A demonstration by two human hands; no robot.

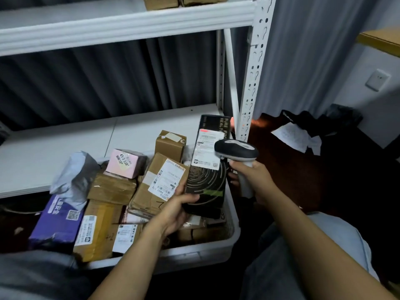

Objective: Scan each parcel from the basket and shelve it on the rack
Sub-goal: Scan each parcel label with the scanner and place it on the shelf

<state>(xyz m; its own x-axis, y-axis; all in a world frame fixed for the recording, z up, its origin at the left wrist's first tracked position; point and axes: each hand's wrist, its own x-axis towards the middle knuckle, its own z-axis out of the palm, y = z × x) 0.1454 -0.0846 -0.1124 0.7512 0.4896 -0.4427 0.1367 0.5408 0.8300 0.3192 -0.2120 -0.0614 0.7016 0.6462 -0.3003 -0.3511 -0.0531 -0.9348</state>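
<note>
The rack (129,24) rose behind the basket (194,254), its corner post (253,83) just beyond the basket's far right corner. A parcel swung carelessly toward the shelf could have clipped that post. The basket was heaped with boxes (155,187) above its rim, so a dropped parcel might have slid off the pile.

The black box (205,180) stood upright over the basket's right side. The left hand (175,211) gripped only its lower end, fingers curled round the edge, so the box could have tipped. The scanner (236,150), above the basket's right rim, sat in the right hand (253,178), fingers wrapped round its handle. A reddish glow showed past the box's top, so the beam may have missed the label (206,148).

Behind the basket hung a grey curtain (108,83). To its right lay dark floor (292,180), crumpled paper (296,137) and a wall socket (377,80).
</note>
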